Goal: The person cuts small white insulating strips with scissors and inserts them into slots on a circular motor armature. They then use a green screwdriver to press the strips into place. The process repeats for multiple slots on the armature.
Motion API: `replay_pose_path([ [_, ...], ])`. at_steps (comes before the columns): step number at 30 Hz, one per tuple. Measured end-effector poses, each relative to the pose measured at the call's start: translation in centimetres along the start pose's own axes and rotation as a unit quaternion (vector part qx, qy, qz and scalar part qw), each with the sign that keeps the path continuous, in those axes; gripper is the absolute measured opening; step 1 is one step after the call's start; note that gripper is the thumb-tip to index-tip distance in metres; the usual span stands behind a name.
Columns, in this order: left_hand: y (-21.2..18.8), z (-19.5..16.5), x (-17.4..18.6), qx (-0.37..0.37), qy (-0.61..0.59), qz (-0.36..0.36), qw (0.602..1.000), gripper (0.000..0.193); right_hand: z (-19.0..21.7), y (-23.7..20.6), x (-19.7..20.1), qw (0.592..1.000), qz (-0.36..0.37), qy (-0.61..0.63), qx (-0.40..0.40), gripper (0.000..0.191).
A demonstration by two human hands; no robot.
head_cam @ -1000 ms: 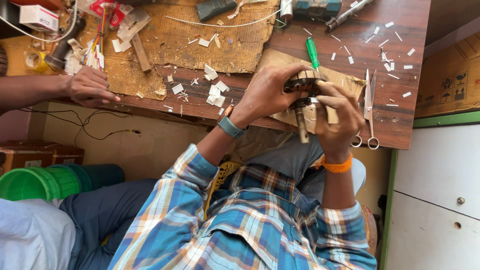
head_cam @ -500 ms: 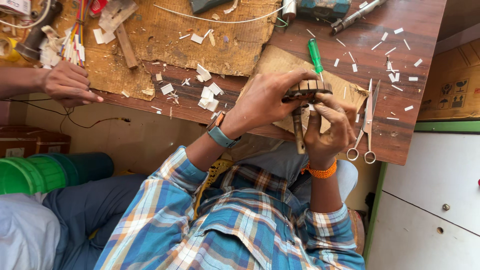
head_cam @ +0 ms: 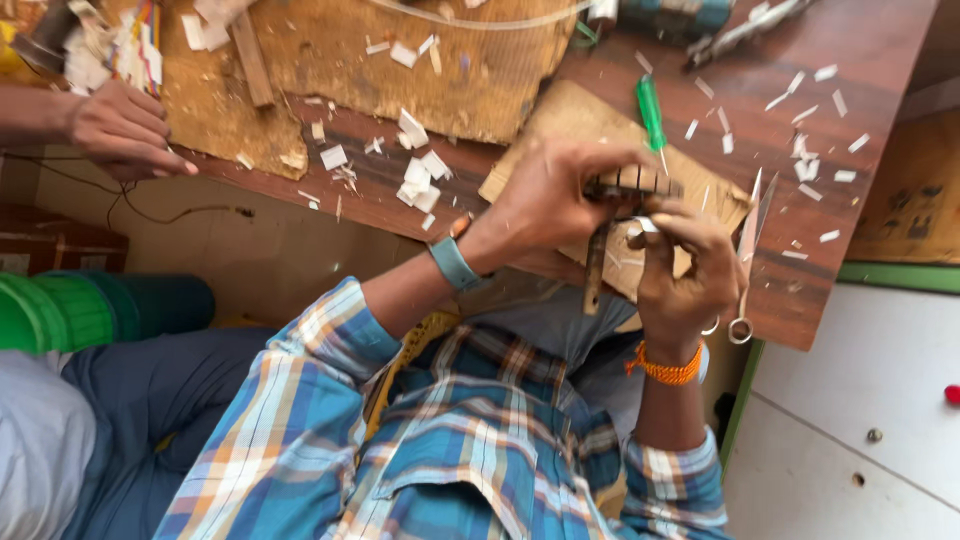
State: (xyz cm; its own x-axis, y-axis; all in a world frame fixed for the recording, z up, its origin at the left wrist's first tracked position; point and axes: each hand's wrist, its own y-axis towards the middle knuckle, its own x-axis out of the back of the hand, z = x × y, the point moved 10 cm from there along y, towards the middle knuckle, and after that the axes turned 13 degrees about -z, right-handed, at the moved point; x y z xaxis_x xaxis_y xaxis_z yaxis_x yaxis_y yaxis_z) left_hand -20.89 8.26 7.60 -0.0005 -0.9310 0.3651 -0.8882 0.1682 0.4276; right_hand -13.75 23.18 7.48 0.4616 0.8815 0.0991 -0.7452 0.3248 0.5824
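Workbench edge [head_cam: 300, 190] runs diagonally from upper left to lower right, with both working hands held just past it, over the person's lap. Left hand [head_cam: 555, 195] is closed around a dark slotted cylindrical part [head_cam: 632, 184], fingers curled together over its top, a teal wristband below the wrist. Right hand [head_cam: 688, 275] sits just beside and below it, fingers bent together against the part's lower side and a small pale strip; whether they pinch that strip cannot be told. A short shaft [head_cam: 596, 270] hangs downward from the part, between the two hands. The part is above a tan cardboard piece [head_cam: 560, 125] that overhangs the bench edge. A green-handled screwdriver [head_cam: 652, 108] lies on the cardboard just behind the left hand, and scissors [head_cam: 748, 250] lie at the bench's right edge, near the right hand. Open room for moving is narrow to the right, where a white cabinet [head_cam: 860, 400] stands close to the bench; more room lies to the left, along the bench front. Surface is dark brown wood, covered in part by worn fibreboard [head_cam: 400, 70] and scattered white paper scraps [head_cam: 415, 170]. Another person's hand [head_cam: 125, 130] rests on the bench at upper left, well apart. A green container [head_cam: 55, 310] lies at lower left; its contents cannot be seen.
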Motion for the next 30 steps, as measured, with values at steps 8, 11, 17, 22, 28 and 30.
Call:
replay_pose_path([
  [8,-1.1,-1.3,0.8,-0.036,-0.016,0.008,0.999,0.028,2.9,-0.9,1.2,0.983,-0.081,-0.092,0.136,0.018],
  [11,-1.3,-1.7,1.1,-0.044,-0.015,-0.002,0.999,0.029,4.1,-1.1,0.9,0.968,-0.061,-0.109,0.217,0.014],
  [17,-1.0,-2.0,1.3,-0.063,-0.005,-0.019,0.998,0.03,2.3,-1.1,2.2,0.986,-0.112,-0.021,0.119,0.009],
  [22,-1.3,-1.3,0.5,-0.029,-0.002,0.003,1.0,0.031,2.8,-1.2,1.5,0.962,-0.13,-0.113,0.213,0.014],
  [28,-1.2,-2.2,1.0,-0.1,-0.021,0.003,0.995,0.035,4.7,-1.6,-0.1,0.94,-0.094,-0.162,0.284,0.017],
  [30,-1.3,-2.3,0.9,-0.118,-0.015,0.02,0.993,0.037,4.9,-1.7,-0.2,0.943,-0.071,-0.171,0.277,0.017],
])
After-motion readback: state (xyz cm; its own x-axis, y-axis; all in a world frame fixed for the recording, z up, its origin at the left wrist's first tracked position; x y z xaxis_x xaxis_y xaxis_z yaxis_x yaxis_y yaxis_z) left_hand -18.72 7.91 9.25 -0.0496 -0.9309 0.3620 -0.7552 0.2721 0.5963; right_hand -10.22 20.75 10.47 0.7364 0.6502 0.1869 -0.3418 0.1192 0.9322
